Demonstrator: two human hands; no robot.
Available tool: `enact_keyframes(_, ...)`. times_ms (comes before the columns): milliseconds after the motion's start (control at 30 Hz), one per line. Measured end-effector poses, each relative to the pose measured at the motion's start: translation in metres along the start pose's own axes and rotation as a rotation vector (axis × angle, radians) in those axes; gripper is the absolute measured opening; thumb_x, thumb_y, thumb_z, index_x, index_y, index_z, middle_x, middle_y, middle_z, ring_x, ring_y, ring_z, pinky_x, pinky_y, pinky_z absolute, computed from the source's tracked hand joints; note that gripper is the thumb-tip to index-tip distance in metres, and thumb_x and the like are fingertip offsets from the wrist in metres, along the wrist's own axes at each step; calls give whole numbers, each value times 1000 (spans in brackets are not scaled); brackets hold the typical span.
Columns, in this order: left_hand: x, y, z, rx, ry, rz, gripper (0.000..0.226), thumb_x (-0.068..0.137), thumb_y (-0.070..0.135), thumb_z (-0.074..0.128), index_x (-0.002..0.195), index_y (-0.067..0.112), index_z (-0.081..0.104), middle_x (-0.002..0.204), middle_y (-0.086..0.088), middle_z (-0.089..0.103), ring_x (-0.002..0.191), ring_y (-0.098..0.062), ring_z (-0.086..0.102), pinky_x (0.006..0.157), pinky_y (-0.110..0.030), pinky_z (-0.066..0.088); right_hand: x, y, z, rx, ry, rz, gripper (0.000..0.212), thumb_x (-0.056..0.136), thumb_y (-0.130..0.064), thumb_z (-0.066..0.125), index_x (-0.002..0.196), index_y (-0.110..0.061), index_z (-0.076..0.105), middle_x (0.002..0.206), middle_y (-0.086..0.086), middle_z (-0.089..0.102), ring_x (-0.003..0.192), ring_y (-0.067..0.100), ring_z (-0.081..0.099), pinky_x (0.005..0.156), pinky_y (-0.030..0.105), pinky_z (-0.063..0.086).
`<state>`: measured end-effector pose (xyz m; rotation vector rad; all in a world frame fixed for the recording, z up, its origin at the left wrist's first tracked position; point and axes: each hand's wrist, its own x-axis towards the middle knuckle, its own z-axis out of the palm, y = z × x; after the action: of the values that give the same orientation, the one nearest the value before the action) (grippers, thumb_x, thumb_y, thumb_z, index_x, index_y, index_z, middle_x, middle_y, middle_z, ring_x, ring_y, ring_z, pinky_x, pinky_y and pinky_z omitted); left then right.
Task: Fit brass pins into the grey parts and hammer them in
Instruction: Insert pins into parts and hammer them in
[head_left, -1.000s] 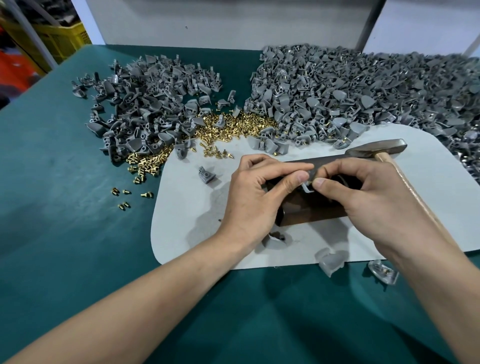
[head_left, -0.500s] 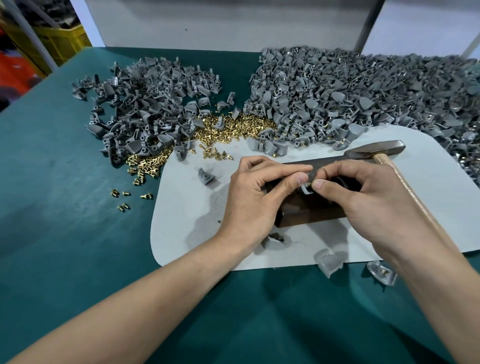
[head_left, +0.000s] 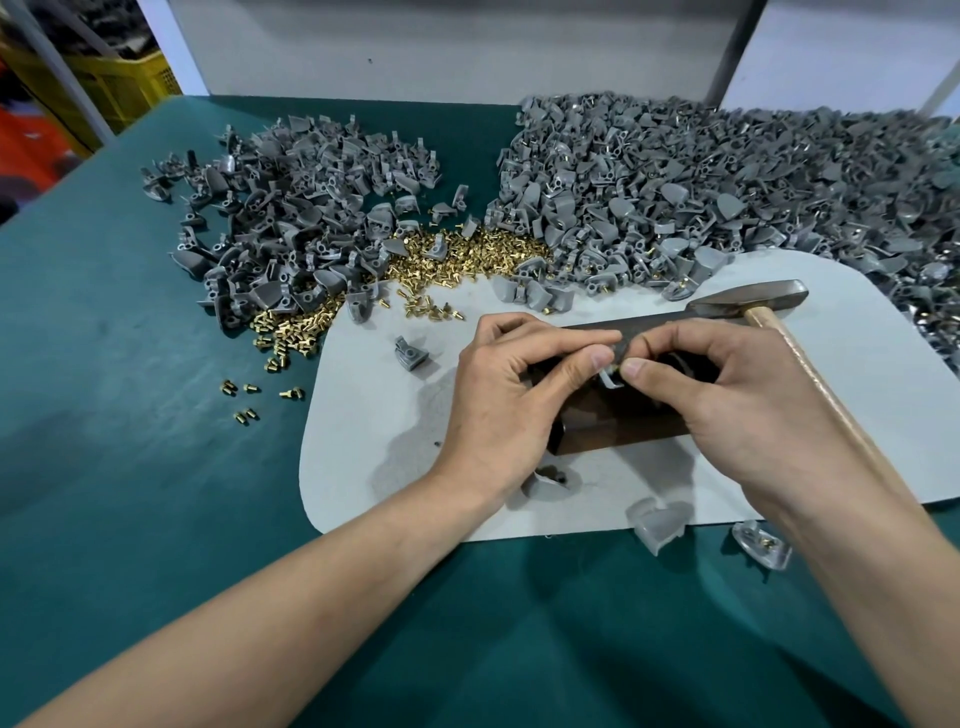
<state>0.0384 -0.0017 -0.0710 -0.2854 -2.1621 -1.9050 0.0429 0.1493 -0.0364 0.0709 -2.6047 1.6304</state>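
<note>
Grey part (head_left: 609, 376) pinched by both hands above the dark block (head_left: 613, 431).
Left hand (head_left: 511, 395) and right hand (head_left: 727, 395) each grip it between thumb and forefinger, a brass pin (head_left: 616, 368) at the fingertips; hammer (head_left: 748, 300) lies just behind on the white mat (head_left: 374, 441), grey piles (head_left: 675, 182) along the desk's (head_left: 130, 467) far edge.

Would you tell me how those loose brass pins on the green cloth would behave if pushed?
The brass pins look short and round-shanked, so they would probably roll or scatter. Their wider heads may make them curve. The green cloth likely damps sliding.
</note>
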Motion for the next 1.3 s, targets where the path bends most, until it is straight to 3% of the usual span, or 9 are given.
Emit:
enact_keyframes(167, 1, 0, 0, 4, 14, 21, 19, 76, 30, 71, 95, 32, 73, 78, 26, 64, 99, -4, 48, 86, -13, 37, 0, -1, 0, -15, 0, -8, 14, 78, -15, 72, 67, -24, 69, 58, -16, 60, 61, 3, 51, 63, 23, 37)
enact_keyframes(367, 0, 0, 1, -18, 16, 21, 17, 76, 31, 71, 93, 34, 72, 80, 21, 67, 99, -5, 48, 86, -12, 37, 0, -3, 1, -64, 4, -30, 13, 78, -16, 72, 66, -20, 67, 58, -19, 58, 62, 2, 50, 64, 24, 36)
enact_keyframes(500, 0, 0, 2, -22, 18, 27, 16, 76, 32, 70, 91, 37, 71, 80, 21, 67, 98, -4, 49, 86, -13, 37, 1, -6, 0, -113, -12, -30, 11, 79, -16, 72, 69, -20, 67, 70, -13, 59, 73, 9, 51, 72, 27, 37)
enact_keyframes(633, 0, 1, 2, -18, 20, 24, 16, 75, 34, 69, 91, 37, 71, 80, 22, 67, 98, -4, 49, 86, -12, 37, -1, -10, 0, -189, -12, -36, 12, 80, -19, 70, 70, -24, 65, 79, -13, 59, 92, 17, 52, 95, 47, 40)
enact_keyframes(733, 1, 1, 2, -17, 21, 16, 16, 74, 35, 68, 90, 37, 71, 79, 23, 67, 98, -5, 49, 86, -13, 38, -3, -13, 1, -220, -6, -46, 13, 80, -20, 69, 70, -26, 64, 80, -16, 58, 102, 21, 51, 100, 55, 36)
enact_keyframes(1033, 0, 1, 1, -1, 8, 10, 17, 77, 30, 71, 94, 33, 73, 83, 20, 68, 99, -5, 48, 86, -13, 38, -4, -13, 1, -193, -8, -31, 10, 82, -21, 68, 74, -26, 65, 81, -17, 59, 105, 24, 52, 100, 58, 36)
enact_keyframes(1300, 0, 2, 1, -13, 12, -22, 14, 76, 32, 71, 87, 40, 71, 78, 28, 64, 99, -3, 48, 89, -17, 42, -6, -11, -1, -200, -14, -31, 12, 82, -21, 68, 72, -27, 64, 78, -18, 55, 104, 19, 49, 101, 54, 36)
